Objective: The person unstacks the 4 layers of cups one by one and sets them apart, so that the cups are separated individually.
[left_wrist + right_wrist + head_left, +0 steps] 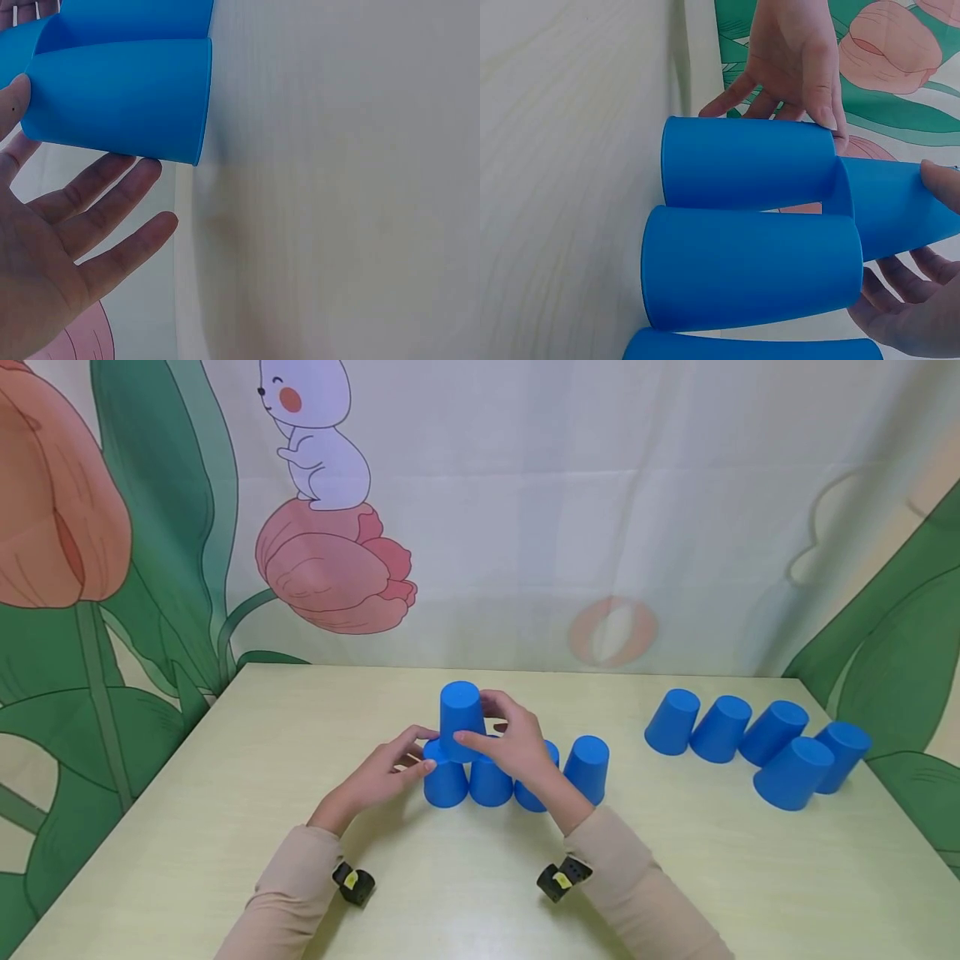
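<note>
Upside-down blue cups stand in a row at the middle of the table, with one blue cup (pixel 460 714) on top, bridging the two leftmost. My right hand (pixel 521 743) holds that upper cup between thumb and fingers. On the left, my left hand (pixel 384 772) has its thumb and fingertips around the end cup (pixel 446 787) of the row; the left wrist view shows the thumb near this cup's narrow end and other fingers spread along its side. Beside it stands the second cup (pixel 750 266). The third cup (pixel 529 799) is partly hidden by my right hand and wrist.
Another upside-down cup (pixel 587 767) ends the row, right of my right wrist. Farther right, several more blue cups (pixel 722 728) stand in a group on the pale wooden table (pixel 187 860). A printed curtain (pixel 525 527) hangs behind the table's back edge.
</note>
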A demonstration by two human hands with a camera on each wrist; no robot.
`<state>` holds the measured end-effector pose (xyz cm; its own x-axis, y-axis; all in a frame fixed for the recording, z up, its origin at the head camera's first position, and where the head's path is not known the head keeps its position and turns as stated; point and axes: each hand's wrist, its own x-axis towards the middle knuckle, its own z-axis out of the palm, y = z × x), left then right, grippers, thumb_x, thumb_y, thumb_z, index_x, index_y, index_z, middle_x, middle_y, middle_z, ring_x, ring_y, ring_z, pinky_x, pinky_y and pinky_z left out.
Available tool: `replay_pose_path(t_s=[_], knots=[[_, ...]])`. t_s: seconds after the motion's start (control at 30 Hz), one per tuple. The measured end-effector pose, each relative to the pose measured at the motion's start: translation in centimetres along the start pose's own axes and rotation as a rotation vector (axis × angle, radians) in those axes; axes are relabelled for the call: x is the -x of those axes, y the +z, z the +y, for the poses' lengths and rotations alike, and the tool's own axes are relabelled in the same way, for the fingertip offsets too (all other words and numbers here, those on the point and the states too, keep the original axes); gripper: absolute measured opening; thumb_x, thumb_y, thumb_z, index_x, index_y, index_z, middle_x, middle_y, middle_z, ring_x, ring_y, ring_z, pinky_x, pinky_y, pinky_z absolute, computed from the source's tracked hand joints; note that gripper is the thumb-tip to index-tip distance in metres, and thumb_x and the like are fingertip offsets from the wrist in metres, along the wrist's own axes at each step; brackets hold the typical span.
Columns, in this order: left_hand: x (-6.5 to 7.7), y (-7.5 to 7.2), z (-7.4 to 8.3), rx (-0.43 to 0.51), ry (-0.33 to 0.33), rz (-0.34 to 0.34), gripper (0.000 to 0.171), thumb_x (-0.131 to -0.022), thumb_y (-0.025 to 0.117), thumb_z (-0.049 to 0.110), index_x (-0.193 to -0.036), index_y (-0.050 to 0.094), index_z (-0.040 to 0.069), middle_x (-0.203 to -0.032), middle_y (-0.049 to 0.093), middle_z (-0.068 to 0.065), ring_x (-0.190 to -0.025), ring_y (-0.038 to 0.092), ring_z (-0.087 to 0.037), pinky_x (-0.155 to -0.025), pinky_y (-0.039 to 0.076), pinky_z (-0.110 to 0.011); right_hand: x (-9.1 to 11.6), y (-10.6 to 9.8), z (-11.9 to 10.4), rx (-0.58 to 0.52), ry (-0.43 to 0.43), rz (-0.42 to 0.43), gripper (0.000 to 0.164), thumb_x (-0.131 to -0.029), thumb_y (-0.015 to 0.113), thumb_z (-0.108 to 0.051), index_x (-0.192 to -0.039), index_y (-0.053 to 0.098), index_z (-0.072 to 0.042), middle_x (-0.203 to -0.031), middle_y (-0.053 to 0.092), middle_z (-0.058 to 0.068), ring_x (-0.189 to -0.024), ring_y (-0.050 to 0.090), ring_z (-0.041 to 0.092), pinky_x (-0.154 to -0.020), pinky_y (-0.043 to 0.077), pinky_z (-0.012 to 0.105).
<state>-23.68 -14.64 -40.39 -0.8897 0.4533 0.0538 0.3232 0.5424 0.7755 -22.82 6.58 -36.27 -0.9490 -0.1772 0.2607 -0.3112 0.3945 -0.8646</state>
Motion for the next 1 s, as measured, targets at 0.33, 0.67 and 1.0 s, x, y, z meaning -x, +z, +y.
replay_pose_path(t_s=[0.33, 0.67, 1.0], knots=[[-0.1, 0.0, 0.2, -0.007, 0.001, -0.005, 0.043, -0.091, 0.053, 0.032, -0.13, 0.04, 0.019, -0.114, 0.056, -0.014, -0.103, 0.055, -0.031, -0.086, 0.045, -0.048, 0.1, 0.1, 0.2, 0.01, 0.01, -0.008, 0.065, -0.077, 0.072, -0.033, -0.132, 0.044, -0.011, -0.123, 0.055, 0.009, -0.11, 0.053, 0.026, -0.09, 0.044, 0.043], [0.0, 0.1, -0.1, -0.003, 0.011, 0.0, 0.042, -0.092, 0.053, 0.03, -0.131, 0.04, 0.018, -0.113, 0.056, -0.014, -0.102, 0.055, -0.031, -0.085, 0.045, -0.047, 1.0, -0.8, 0.0, -0.02, -0.009, 0.001, 0.064, -0.078, 0.072, -0.033, -0.131, 0.045, -0.012, -0.123, 0.055, 0.009, -0.111, 0.053, 0.026, -0.091, 0.043, 0.044], [1.1, -0.5, 3.1, -0.007, 0.008, -0.008, 0.04, -0.093, 0.051, 0.016, -0.13, 0.039, 0.007, -0.113, 0.055, -0.022, -0.103, 0.054, -0.038, -0.086, 0.044, -0.05, 2.0, -2.2, -0.3, -0.016, 0.025, 0.007, 0.063, -0.078, 0.073, -0.028, -0.131, 0.045, -0.01, -0.124, 0.055, 0.01, -0.112, 0.051, 0.027, -0.092, 0.042, 0.044]])
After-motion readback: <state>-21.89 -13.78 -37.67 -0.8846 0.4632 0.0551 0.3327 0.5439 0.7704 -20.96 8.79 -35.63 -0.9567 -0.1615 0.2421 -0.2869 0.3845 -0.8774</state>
